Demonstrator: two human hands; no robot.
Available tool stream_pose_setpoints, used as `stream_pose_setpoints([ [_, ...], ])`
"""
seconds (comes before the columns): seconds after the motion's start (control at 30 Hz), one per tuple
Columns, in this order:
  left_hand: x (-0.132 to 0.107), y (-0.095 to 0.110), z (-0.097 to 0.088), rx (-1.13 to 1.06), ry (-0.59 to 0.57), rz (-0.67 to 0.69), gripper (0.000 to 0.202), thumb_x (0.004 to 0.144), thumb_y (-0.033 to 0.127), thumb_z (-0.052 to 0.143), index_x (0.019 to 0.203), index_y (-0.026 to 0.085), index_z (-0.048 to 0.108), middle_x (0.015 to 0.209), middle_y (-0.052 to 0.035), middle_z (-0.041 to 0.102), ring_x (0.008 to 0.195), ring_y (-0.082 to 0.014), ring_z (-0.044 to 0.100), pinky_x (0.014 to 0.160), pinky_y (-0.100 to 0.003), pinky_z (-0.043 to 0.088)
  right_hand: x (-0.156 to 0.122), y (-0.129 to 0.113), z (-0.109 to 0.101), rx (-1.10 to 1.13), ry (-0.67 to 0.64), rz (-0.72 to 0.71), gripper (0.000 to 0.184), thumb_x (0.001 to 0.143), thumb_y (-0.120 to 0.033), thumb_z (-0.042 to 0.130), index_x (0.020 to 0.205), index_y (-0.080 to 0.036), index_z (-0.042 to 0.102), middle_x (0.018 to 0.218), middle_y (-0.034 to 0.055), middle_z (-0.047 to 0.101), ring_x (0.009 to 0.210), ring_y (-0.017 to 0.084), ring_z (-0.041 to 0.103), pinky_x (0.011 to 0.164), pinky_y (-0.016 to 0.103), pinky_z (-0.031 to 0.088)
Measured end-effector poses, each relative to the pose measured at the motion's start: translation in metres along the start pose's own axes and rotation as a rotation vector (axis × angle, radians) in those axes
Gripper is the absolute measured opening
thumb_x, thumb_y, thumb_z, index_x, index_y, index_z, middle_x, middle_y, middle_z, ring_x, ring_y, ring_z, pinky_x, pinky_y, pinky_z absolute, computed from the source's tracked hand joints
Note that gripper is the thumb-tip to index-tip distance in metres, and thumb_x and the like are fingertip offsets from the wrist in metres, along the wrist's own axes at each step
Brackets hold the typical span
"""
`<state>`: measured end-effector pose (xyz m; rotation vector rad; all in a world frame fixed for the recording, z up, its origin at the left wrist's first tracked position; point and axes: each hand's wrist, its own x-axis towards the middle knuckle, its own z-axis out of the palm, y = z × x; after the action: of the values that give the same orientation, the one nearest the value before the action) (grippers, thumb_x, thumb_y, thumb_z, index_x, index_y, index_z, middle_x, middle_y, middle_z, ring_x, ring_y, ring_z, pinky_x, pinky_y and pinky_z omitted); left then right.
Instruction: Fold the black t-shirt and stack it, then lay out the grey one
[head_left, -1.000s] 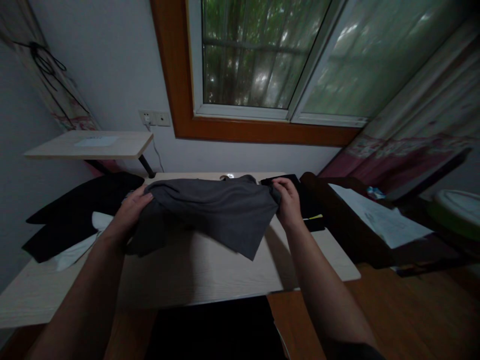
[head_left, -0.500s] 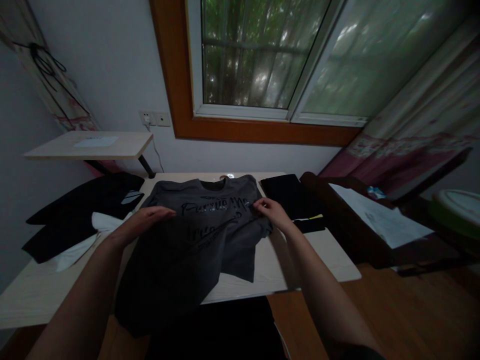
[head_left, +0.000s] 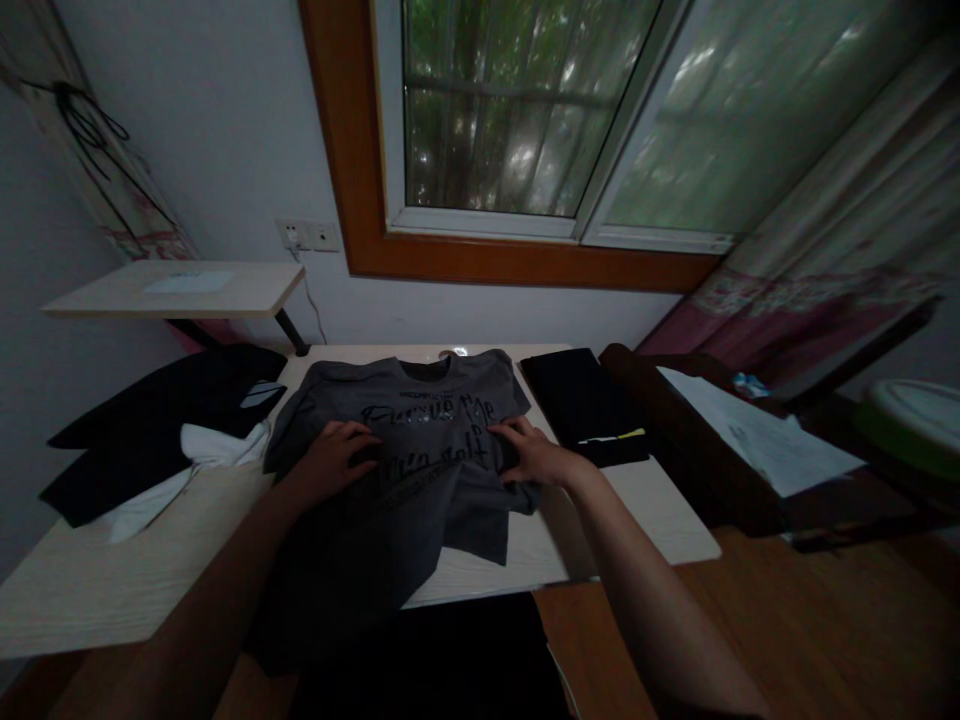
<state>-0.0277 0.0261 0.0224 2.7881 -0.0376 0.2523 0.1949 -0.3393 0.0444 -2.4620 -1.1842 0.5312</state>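
Observation:
A dark grey T-shirt with black lettering lies face up on the pale wooden table, its lower part hanging over the near edge. My left hand rests on the shirt's left chest area, fingers spread and pressing flat. My right hand lies on the shirt's right side, fingers stretched along the cloth. Neither hand holds anything.
Black garments and a white one lie at the table's left. A folded black garment sits to the right of the shirt. A dark chair with papers stands right. A small shelf and a window are behind.
One second ago both hands held the bunched shirt up. It now lies spread on the table, and both hands have come down and inward, flat on its chest.

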Motion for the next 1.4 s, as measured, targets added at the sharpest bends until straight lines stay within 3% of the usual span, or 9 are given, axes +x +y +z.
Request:
stream_pose_setpoints([
  [0.13,-0.005,-0.003,0.002,0.021,0.024,0.001,0.036,0.092,0.043,0.063,0.124,0.027,0.071,0.134,-0.0095,0.062,0.126,-0.0289,0.05,0.111,-0.048,0.04,-0.013,-0.012,-0.001,-0.06,-0.108,0.047,0.105,0.053,-0.042,0.097,0.148,-0.036,0.052,0.156,0.0143,0.031,0.134,0.044,0.045,0.106,0.059,0.044],
  [0.23,-0.011,-0.003,0.002,0.025,0.044,0.008,0.034,0.095,0.042,0.058,0.121,0.023,0.07,0.129,-0.0104,0.064,0.123,-0.0279,0.053,0.111,-0.047,0.04,-0.018,-0.018,-0.005,-0.002,-0.127,-0.002,0.09,0.059,-0.048,0.095,0.14,-0.032,0.059,0.15,0.0135,0.038,0.124,0.037,0.056,0.103,0.051,0.048],
  [0.4,-0.016,-0.001,0.0,0.108,0.06,-0.001,0.029,0.099,0.041,0.049,0.101,0.019,0.068,0.109,-0.0107,0.067,0.107,-0.0266,0.058,0.102,-0.044,0.045,-0.011,-0.023,-0.009,0.074,0.092,-0.023,0.05,0.09,-0.055,0.07,0.129,-0.023,0.065,0.126,0.0121,0.059,0.106,0.027,0.065,0.096,0.04,0.051],
  [0.63,-0.012,0.007,-0.007,0.188,-0.057,-0.029,0.04,0.1,0.043,0.042,0.084,0.021,0.071,0.091,-0.0118,0.071,0.096,-0.0277,0.062,0.095,-0.045,0.046,0.005,-0.024,0.007,-0.165,0.301,-0.062,0.052,0.084,-0.034,0.079,0.134,-0.023,0.066,0.126,0.0141,0.06,0.118,0.032,0.055,0.105,0.045,0.044],
  [0.8,-0.013,0.017,-0.017,0.222,-0.251,-0.126,0.048,0.1,0.045,0.038,0.083,0.021,0.077,0.091,-0.0135,0.076,0.09,-0.0285,0.069,0.091,-0.045,0.047,0.006,-0.025,0.004,-0.087,0.219,-0.137,0.025,0.085,-0.015,0.069,0.11,-0.02,0.075,0.11,0.0097,0.068,0.107,0.025,0.062,0.099,0.037,0.047],
  [1.0,-0.026,0.028,-0.027,0.215,-0.378,-0.368,0.056,0.098,0.054,0.037,0.079,0.022,0.079,0.09,-0.0163,0.077,0.082,-0.0308,0.073,0.081,-0.044,0.051,0.0,-0.029,-0.002,0.082,0.044,-0.21,0.019,0.074,-0.009,0.07,0.088,-0.021,0.076,0.092,0.0025,0.07,0.088,0.019,0.066,0.084,0.029,0.049],
  [1.23,-0.041,0.014,-0.033,0.121,-0.438,-0.482,0.054,0.091,0.061,0.044,0.085,0.02,0.079,0.097,-0.018,0.077,0.087,-0.0335,0.073,0.077,-0.043,0.053,-0.009,-0.022,-0.011,0.428,-0.312,-0.087,0.021,0.084,-0.035,0.065,0.095,-0.021,0.076,0.078,-0.0006,0.071,0.057,0.014,0.06,0.054,0.024,0.048],
  [1.3,-0.042,0.008,-0.034,0.111,-0.449,-0.49,0.055,0.091,0.062,0.043,0.086,0.02,0.079,0.097,-0.017,0.077,0.088,-0.0334,0.073,0.079,-0.043,0.053,-0.005,-0.012,-0.016,0.463,-0.174,-0.084,0.026,0.089,-0.038,0.058,0.099,-0.02,0.074,0.082,0.0013,0.072,0.062,0.015,0.063,0.058,0.025,0.051],
  [1.4,-0.039,0.002,-0.038,0.105,-0.457,-0.52,0.056,0.092,0.061,0.04,0.087,0.019,0.078,0.1,-0.0172,0.077,0.09,-0.0343,0.073,0.081,-0.045,0.053,0.006,0.008,-0.022,0.274,0.236,-0.033,0.023,0.093,-0.03,0.054,0.101,-0.019,0.073,0.092,0.0048,0.073,0.08,0.019,0.067,0.076,0.03,0.054],
])
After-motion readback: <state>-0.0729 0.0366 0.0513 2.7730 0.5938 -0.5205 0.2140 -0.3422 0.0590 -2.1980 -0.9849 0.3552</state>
